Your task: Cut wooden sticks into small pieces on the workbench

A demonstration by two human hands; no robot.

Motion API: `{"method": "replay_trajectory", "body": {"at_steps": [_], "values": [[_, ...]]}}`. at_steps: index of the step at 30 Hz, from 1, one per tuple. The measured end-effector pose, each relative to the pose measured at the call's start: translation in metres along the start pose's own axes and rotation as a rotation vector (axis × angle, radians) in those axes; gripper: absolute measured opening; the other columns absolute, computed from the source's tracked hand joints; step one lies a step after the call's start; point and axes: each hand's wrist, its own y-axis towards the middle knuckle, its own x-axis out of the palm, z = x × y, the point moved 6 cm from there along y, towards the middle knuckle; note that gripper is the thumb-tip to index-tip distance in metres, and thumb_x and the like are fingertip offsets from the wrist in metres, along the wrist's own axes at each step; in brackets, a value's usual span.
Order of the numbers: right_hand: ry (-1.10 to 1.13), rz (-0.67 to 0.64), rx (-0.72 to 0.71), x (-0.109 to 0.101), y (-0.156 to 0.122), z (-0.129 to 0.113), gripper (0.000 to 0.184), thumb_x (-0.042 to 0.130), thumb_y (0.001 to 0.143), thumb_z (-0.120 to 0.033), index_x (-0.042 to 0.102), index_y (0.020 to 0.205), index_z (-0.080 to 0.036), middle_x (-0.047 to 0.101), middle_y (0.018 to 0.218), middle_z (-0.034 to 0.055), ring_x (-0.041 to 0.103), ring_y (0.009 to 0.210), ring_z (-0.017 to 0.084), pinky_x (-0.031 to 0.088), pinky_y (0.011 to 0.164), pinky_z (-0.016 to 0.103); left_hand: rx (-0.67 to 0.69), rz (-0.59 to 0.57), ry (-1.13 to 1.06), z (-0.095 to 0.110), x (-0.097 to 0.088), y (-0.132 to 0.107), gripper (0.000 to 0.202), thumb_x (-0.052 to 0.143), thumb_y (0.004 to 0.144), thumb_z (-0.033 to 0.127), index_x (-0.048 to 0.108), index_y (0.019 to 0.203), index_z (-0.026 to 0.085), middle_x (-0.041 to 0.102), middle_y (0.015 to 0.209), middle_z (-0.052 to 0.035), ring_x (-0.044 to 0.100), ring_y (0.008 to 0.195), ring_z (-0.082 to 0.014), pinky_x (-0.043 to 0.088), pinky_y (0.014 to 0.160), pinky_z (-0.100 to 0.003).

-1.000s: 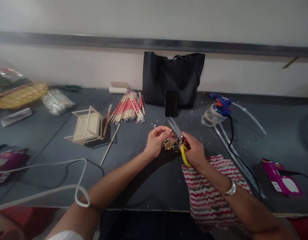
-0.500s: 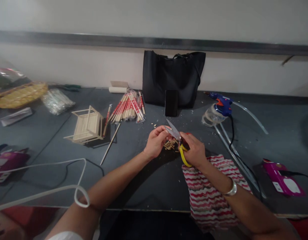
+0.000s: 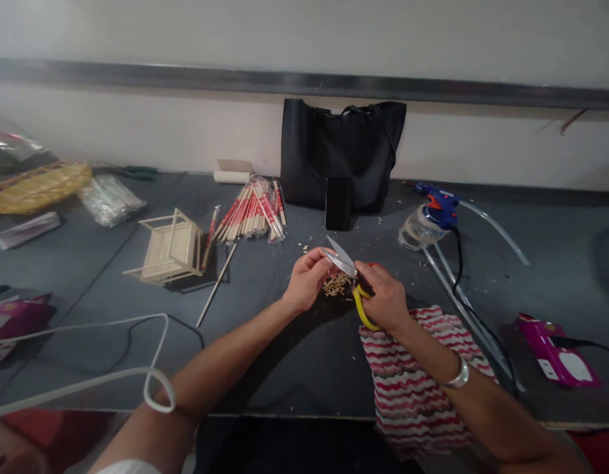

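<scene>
My right hand [image 3: 383, 297] grips yellow-handled scissors [image 3: 347, 273], blades open and pointing up-left. My left hand [image 3: 307, 280] is pinched just left of the blades, fingertips at the blade tips, holding a tiny piece that I cannot make out. Below the hands a small heap of cut wooden bits [image 3: 336, 284] lies on the dark grey table [image 3: 284, 342]. My right forearm, with a silver bangle, rests over a red-and-white striped cloth [image 3: 413, 375].
A small frame of wooden sticks [image 3: 170, 247], a loose stick [image 3: 216, 284] and wrapped chopsticks [image 3: 252, 214] lie to the left. A black bag [image 3: 341, 151] with a phone [image 3: 338, 203] stands behind. A blue glue gun [image 3: 437, 205] sits right, pink boxes [image 3: 556, 355] at both sides.
The scissor blades have swung a little down and left, toward my left fingertips. The hands stay in the same spot above the heap.
</scene>
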Motion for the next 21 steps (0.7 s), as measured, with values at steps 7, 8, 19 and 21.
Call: {"method": "replay_trajectory", "body": {"at_steps": [7, 8, 19, 21], "values": [[0.000, 0.018, -0.013, -0.0008, 0.0001, -0.0021, 0.048, 0.053, 0.074, -0.014, 0.067, 0.120, -0.019, 0.070, 0.085, 0.0047, 0.064, 0.073, 0.019, 0.056, 0.071, 0.029, -0.014, 0.025, -0.014, -0.0012, -0.0019, -0.0004, 0.032, 0.089, 0.062, 0.041, 0.070, 0.072, 0.017, 0.061, 0.061, 0.0030, 0.052, 0.056, -0.0080, 0.045, 0.058, -0.021], [-0.004, 0.023, -0.015, -0.0011, 0.0001, -0.0025, 0.049, 0.053, 0.074, -0.014, 0.067, 0.120, -0.019, 0.070, 0.085, 0.0047, 0.064, 0.073, 0.019, 0.056, 0.071, 0.029, -0.012, 0.023, -0.020, -0.0010, -0.0016, -0.0007, 0.034, 0.090, 0.061, 0.042, 0.070, 0.072, 0.018, 0.062, 0.061, 0.0030, 0.053, 0.056, -0.0079, 0.045, 0.058, -0.021], [0.018, -0.034, 0.031, -0.0002, 0.0004, -0.0017, 0.049, 0.053, 0.075, -0.014, 0.069, 0.121, -0.019, 0.071, 0.083, 0.0045, 0.064, 0.068, 0.017, 0.055, 0.066, 0.027, -0.015, -0.025, 0.004, 0.0041, 0.0030, -0.0016, 0.037, 0.088, 0.065, 0.042, 0.061, 0.066, 0.017, 0.057, 0.057, 0.0043, 0.053, 0.055, -0.0087, 0.047, 0.060, -0.023], [0.052, -0.053, 0.046, 0.0017, 0.0003, -0.0008, 0.048, 0.052, 0.075, -0.013, 0.069, 0.120, -0.020, 0.072, 0.084, 0.0043, 0.065, 0.068, 0.017, 0.055, 0.065, 0.026, -0.018, -0.030, 0.019, 0.0042, 0.0035, -0.0020, 0.036, 0.087, 0.066, 0.042, 0.060, 0.066, 0.018, 0.056, 0.056, 0.0044, 0.055, 0.056, -0.0098, 0.048, 0.062, -0.024]]}}
